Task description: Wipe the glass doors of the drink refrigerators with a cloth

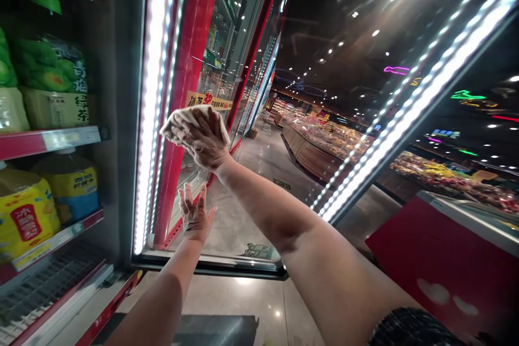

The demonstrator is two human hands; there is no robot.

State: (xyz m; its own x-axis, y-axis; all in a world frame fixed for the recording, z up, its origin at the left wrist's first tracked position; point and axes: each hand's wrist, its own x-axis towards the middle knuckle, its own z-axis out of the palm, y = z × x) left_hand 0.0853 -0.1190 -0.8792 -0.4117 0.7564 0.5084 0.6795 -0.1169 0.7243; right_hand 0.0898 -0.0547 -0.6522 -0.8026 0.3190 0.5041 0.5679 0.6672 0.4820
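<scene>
My right hand point(208, 143) presses a pale cloth point(222, 121) against the inner side of the open glass door point(231, 216). Its fingers lie over the cloth, near a yellow sticker point(208, 100) with Chinese writing. Lower and to the left, my left hand point(197, 217) is raised to the same pane with its fingers apart and nothing in it. It appears to touch the glass near the door's lower corner. Bright LED strips point(156, 65) run along both sides of the door.
On the left, refrigerated shelves point(30, 144) hold large bottles of green plum tea point(54, 73) and a yellow-labelled drink point(28, 216). A red chest point(441, 265) stands at the right. Through the glass show the shop floor and produce displays point(324, 146).
</scene>
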